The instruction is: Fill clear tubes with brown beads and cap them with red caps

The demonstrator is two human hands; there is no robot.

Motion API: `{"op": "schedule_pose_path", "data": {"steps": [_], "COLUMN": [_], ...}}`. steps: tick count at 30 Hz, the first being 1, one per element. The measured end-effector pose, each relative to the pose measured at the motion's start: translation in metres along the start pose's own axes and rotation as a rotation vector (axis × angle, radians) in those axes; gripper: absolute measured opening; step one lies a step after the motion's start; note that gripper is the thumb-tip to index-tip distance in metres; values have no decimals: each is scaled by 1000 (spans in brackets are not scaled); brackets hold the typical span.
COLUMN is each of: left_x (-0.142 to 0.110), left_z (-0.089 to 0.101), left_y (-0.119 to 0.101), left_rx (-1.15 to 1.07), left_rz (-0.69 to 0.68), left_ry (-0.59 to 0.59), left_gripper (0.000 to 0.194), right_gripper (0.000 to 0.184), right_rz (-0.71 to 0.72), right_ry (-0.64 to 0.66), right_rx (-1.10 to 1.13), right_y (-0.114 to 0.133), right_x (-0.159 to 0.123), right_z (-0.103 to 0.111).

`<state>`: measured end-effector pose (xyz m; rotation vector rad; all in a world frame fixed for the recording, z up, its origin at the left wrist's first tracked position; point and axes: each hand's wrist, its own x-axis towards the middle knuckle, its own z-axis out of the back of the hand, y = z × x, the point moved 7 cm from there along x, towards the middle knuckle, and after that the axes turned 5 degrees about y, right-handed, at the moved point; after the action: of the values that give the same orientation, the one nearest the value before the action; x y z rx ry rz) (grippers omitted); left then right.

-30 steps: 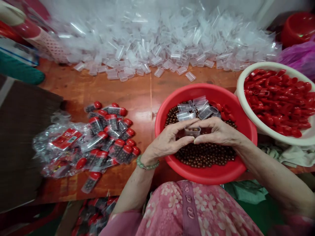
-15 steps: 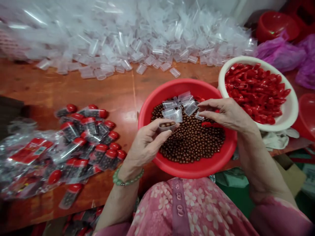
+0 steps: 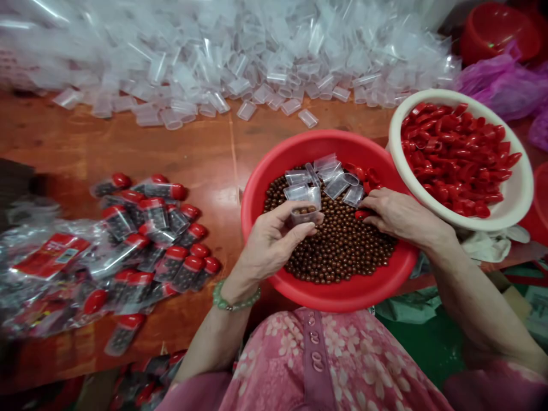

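Observation:
My left hand is closed around a clear plastic container with brown balls showing at its open mouth, above the left part of a red basin. At the basin's right side, my right hand pinches a red cap, mostly covered by the fingers. Glossy brown balls fill the basin's bottom. On top of them lie several clear containers and, near the back right, a few loose red caps.
A white bowl full of red caps stands against the basin at right. Clear containers are heaped along the back. Red-capped filled containers and plastic bags lie at left. A purple bag sits back right.
My hands have moved apart from the shared hold. The left keeps the container; the right has gone rightward to the caps in the basin and closed on one. The view has shifted.

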<state>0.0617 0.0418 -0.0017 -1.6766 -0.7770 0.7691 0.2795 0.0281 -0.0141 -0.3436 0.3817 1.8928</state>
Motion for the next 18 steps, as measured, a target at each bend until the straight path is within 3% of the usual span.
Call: {"op": "schedule_pose_path", "data": {"steps": [5, 9, 12, 15, 18], "left_x": [4, 3, 3, 4, 4], "left_z": [-1, 2, 0, -2, -3], "left_y": [12, 14, 16, 18, 19], "left_rx": [-22, 6, -108, -207, -278], "left_rz": [20, 27, 55, 85, 89], "left_ry": [52, 29, 52, 68, 105], "left_gripper": [34, 32, 32, 37, 40], "right_gripper": [19, 28, 34, 37, 40], "right_rz": [20, 15, -44, -105, -55], "right_ry": [-58, -133, -236, -319, -332], "right_rx": [-59, 47, 250, 606, 933], "right_y": [7, 3, -6, -13, -1], "right_x": [2, -2, -8, -12, -11], "right_z": [-10, -10, -4, 1, 7]}}
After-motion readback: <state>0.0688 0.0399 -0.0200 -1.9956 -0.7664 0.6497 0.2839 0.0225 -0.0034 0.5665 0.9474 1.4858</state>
